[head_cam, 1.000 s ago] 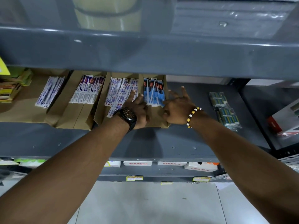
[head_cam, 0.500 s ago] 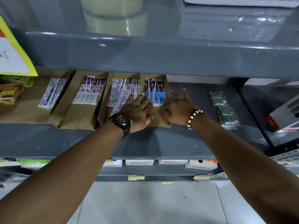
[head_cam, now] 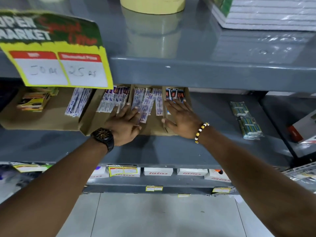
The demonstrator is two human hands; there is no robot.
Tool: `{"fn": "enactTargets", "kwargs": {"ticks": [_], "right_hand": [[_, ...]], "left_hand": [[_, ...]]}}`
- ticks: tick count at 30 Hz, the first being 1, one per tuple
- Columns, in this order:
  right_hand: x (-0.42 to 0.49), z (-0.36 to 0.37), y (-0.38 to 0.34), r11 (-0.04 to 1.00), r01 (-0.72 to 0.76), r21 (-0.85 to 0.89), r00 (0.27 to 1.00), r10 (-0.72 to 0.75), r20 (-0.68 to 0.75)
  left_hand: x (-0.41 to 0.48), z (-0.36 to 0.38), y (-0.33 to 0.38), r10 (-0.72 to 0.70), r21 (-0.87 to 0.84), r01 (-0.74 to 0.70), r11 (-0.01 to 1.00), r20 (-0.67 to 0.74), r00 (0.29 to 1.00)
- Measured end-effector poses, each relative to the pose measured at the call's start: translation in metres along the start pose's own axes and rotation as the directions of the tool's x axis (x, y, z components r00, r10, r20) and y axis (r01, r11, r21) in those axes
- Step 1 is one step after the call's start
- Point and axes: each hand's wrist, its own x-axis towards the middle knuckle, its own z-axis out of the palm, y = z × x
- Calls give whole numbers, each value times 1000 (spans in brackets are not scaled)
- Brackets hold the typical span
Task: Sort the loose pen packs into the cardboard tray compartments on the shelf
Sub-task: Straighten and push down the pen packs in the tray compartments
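1. The left hand [head_cam: 124, 124] lies flat and open, palm down, grasping nothing; its fingertips [head_cam: 135, 108] rest on the pen packs [head_cam: 145, 104] in the tray [head_cam: 153, 129], reaching across the wall between two compartments.
2. A dark watch [head_cam: 103, 136] sits on the left wrist, just in front of the tray's front edge.
3. The right hand [head_cam: 181, 117] is also spread open and flat, gripping nothing; it covers the rightmost compartment, with its fingers on the blue packs [head_cam: 174, 94] and its thumb at the divider to their left.
4. A beaded bracelet [head_cam: 201, 132] circles the right wrist.
5. The packs stand sorted by kind: blue ones far right, white-and-purple ones in the next compartment, red-and-blue packs [head_cam: 114, 98] in the one left of that.
6. Farther left, a slim bundle of white packs [head_cam: 77, 103] lies in a wider cardboard tray, beside a stack of yellow packets [head_cam: 34, 101].
7. The trays sit on a grey shelf [head_cam: 213, 117]; to the right of the hands, well apart from the tray, two green packs [head_cam: 246, 120] lie loose on the bare metal.
8. A yellow-and-green price sign [head_cam: 56, 52] hangs from the shelf above, hiding the back of the left compartments.
9. On that upper shelf stand a pale yellow roll [head_cam: 152, 6] and a grey stack [head_cam: 266, 14].
10. Below, white boxes [head_cam: 158, 171] with red lettering line the lower shelf, above a pale tiled floor [head_cam: 153, 216].
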Motion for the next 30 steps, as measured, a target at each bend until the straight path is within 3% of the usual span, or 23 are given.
{"fn": "enactTargets", "kwargs": {"ticks": [9, 16, 24, 30], "right_hand": [[39, 25, -39, 960, 194, -201, 964, -149, 219], [58, 38, -51, 945, 184, -270, 941, -90, 327], [64, 41, -46, 936, 52, -348, 956, 54, 287], [56, 44, -43, 955, 75, -288, 973, -6, 232]], "left_hand": [[17, 2, -7, 131, 57, -143, 988, 178, 975], [26, 0, -12, 163, 109, -186, 977, 190, 968], [43, -2, -3, 133, 162, -168, 972, 208, 969], [45, 4, -8, 165, 46, -171, 984, 104, 981]]}}
